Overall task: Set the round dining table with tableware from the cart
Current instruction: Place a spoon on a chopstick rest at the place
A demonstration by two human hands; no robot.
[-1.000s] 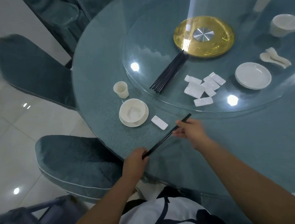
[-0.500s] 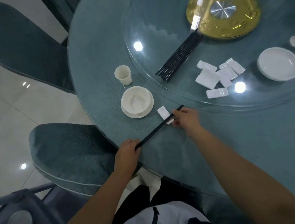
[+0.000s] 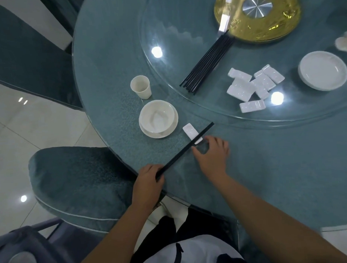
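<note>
Black chopsticks (image 3: 184, 150): lying diagonally at centre frame, far end crossing the white chopstick rest (image 3: 192, 134), near end pinched in the left hand.
Left hand (image 3: 148, 184): sitting at the tabletop's near edge, grip closing around the chopsticks' lower end.
Right hand (image 3: 212, 155): hovering just right of the rest, fingers curled and apart, clamping nothing; whether it is touching the chopsticks is unclear.
Tabletop (image 3: 110, 74): teal, textured, carrying a glass turntable (image 3: 174, 41) at upper right.
Place setting: white bowl (image 3: 158, 117) nesting on a saucer, just left of the rest; paper cup (image 3: 141, 89) standing above it.
Turntable stock: spare chopsticks (image 3: 207, 63), a cluster of rests (image 3: 252, 86), a white plate (image 3: 323, 70), all in the upper right.
</note>
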